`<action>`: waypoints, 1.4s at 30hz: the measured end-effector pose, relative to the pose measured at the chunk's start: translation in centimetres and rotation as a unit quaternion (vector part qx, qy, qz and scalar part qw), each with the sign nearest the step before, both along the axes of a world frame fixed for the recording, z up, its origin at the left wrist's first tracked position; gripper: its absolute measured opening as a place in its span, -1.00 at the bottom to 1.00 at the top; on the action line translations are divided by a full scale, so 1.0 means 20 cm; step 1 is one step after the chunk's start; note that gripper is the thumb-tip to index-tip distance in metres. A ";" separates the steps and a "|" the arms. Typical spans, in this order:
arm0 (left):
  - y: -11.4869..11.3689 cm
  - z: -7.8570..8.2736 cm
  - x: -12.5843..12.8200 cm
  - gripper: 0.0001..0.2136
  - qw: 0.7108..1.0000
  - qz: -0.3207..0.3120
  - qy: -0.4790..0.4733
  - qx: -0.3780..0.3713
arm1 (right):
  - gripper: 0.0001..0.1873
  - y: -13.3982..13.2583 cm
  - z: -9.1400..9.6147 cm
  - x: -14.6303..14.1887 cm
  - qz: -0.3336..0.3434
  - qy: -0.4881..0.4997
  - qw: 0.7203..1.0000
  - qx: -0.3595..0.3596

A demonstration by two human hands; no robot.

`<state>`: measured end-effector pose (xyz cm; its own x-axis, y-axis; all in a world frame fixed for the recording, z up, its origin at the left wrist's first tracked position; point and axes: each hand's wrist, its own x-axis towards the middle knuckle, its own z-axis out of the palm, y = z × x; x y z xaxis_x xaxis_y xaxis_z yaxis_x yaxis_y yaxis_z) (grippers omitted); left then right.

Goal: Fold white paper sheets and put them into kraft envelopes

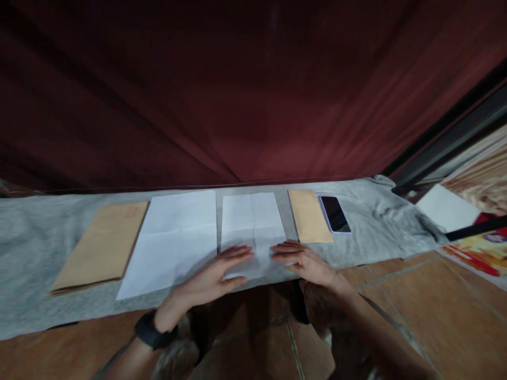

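Observation:
A white sheet of paper with fold creases (253, 221) lies on a grey cloth (31, 248) spread over the floor. My left hand (216, 277) lies flat on its near left corner, fingers stretched out. My right hand (303, 259) rests flat on its near right corner, fingers also extended. A black band sits on my left wrist (149, 330). Neither hand holds anything.
Left of the creased sheet lie a larger white sheet (174, 240) and a big brown envelope (103, 245). To the right are a small brown envelope (309, 215) and a dark phone (335, 214). A dark red curtain (237, 89) hangs behind. Tiled floor (415, 316) is in front.

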<state>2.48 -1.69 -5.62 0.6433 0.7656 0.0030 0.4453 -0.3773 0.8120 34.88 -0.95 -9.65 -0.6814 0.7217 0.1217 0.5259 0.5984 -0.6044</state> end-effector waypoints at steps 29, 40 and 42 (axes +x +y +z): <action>-0.10 -0.19 0.19 -0.42 0.943 -0.027 0.276 0.182 | -0.51 0.12 -0.09 0.01 -0.031 0.046 0.994 -0.091; -0.06 -0.03 -0.02 -0.67 0.974 0.180 0.134 -0.021 | -0.59 0.17 0.00 0.03 -0.092 0.046 0.976 -0.191; -0.01 -0.02 -0.03 -0.63 0.966 0.234 0.085 -0.069 | -0.57 0.19 -0.01 0.02 -0.145 0.043 0.971 -0.183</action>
